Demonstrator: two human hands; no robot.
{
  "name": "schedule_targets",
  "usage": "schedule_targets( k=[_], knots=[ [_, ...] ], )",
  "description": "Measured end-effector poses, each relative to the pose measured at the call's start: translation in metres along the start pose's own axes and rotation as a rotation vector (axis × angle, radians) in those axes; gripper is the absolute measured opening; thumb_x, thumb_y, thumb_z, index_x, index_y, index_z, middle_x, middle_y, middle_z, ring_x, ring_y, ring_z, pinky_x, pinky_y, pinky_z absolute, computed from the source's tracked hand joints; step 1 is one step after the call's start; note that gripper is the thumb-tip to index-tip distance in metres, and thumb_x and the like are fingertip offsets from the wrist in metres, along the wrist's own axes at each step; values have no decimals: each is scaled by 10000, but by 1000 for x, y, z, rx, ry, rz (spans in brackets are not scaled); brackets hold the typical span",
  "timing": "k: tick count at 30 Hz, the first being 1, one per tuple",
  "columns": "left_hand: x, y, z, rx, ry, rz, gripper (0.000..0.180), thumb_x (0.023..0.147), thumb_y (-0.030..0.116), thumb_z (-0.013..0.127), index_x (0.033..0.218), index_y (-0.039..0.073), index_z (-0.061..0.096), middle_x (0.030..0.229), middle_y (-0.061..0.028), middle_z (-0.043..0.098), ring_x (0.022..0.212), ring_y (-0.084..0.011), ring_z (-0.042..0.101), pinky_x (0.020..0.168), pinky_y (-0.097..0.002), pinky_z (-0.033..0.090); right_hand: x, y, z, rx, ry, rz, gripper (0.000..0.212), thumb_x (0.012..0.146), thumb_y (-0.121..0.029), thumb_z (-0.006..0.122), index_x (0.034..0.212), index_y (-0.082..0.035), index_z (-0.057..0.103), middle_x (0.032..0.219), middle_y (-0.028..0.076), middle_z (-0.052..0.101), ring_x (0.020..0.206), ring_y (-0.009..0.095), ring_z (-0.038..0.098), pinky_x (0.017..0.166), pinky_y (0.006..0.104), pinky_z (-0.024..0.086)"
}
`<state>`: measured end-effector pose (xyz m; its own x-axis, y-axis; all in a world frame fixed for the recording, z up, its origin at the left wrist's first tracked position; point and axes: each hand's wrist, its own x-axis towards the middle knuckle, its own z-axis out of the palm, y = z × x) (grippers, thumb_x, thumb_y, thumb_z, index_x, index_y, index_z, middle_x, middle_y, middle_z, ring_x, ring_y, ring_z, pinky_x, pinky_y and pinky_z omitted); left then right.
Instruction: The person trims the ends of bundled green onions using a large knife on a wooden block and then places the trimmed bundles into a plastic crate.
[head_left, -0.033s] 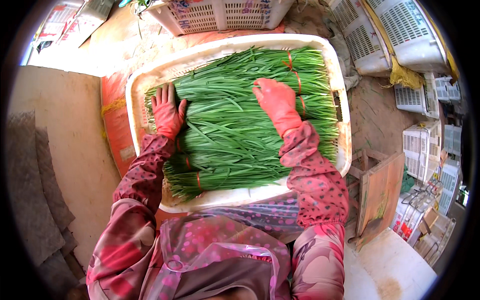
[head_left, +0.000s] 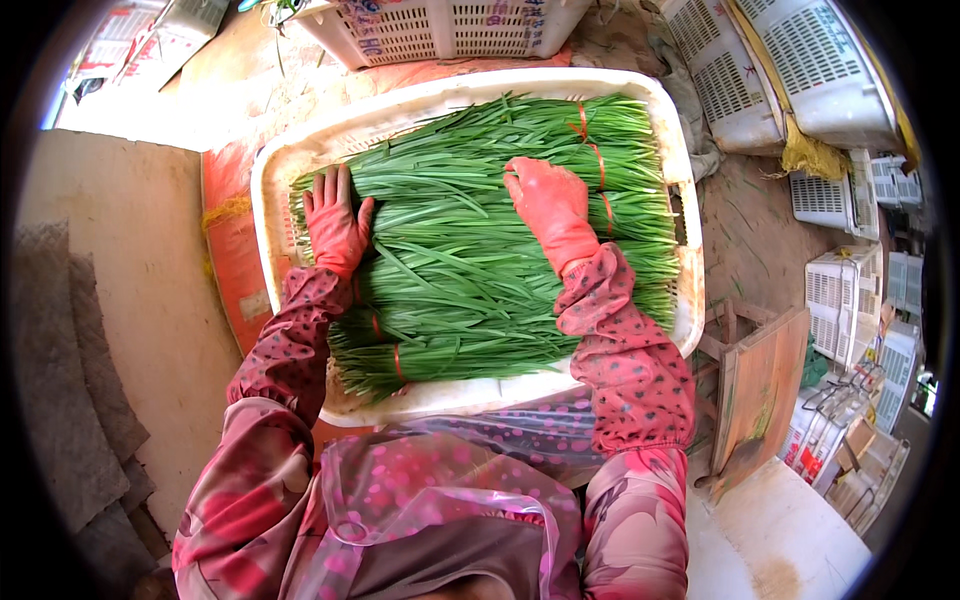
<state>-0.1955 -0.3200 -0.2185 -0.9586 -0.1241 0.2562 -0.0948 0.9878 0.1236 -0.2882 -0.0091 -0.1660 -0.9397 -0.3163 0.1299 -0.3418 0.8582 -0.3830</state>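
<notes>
Bundles of long green garlic chives (head_left: 450, 270) lie side by side in a shallow white plastic crate (head_left: 690, 300) in front of me. Red ties (head_left: 607, 215) bind several bundles near their ends. My left hand (head_left: 338, 222), in a red glove, rests flat on the left ends of the far bundles, fingers spread. In a matching glove, my right hand (head_left: 550, 205) is over the leaves right of the middle, beside the red ties. Its fingers are curled together at the leaves, and what lies between the fingertips is hidden.
Beyond the chives stands another white slotted crate (head_left: 450, 35). More white crates (head_left: 740, 95) are stacked at the far right. A wooden stool (head_left: 755, 400) stands close to the crate's right side. A pale board (head_left: 140, 300) lies at the left.
My right hand and forearm have shifted very slightly to the left. The left hand and the chives look the same.
</notes>
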Motion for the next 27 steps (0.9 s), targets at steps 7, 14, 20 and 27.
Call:
schedule_targets(
  k=[7,14,20,27],
  knots=[
    [-5,-7,8,-81,-19,-17,685,929,368,566,1499,51,356,1509,-191,393,1399,-426,332,1164,-567,197,25,2,19,63,51,94,177,922,-333,609,932,-171,678,862,107,714,796,359,680,690,486,533],
    [-2,-6,7,-84,-19,-24,684,923,347,568,1501,51,353,1504,-190,397,1396,-424,336,1168,-563,190,52,5,34,-157,-60,-81,72,874,-182,613,886,-133,664,820,111,715,765,327,695,664,457,542],
    [1,-3,7,-86,-23,-23,692,919,349,570,1502,48,350,1503,-190,399,1402,-423,329,1170,-562,185,60,5,40,-287,-140,-254,101,879,-153,580,819,-130,658,775,113,709,713,337,689,635,451,540],
    [-2,-7,7,-86,-14,-43,692,916,344,569,1503,48,351,1502,-190,400,1402,-420,331,1166,-567,188,43,6,14,819,125,569,157,934,-177,563,877,-83,675,784,45,710,576,141,627,531,316,502]
  ],
)
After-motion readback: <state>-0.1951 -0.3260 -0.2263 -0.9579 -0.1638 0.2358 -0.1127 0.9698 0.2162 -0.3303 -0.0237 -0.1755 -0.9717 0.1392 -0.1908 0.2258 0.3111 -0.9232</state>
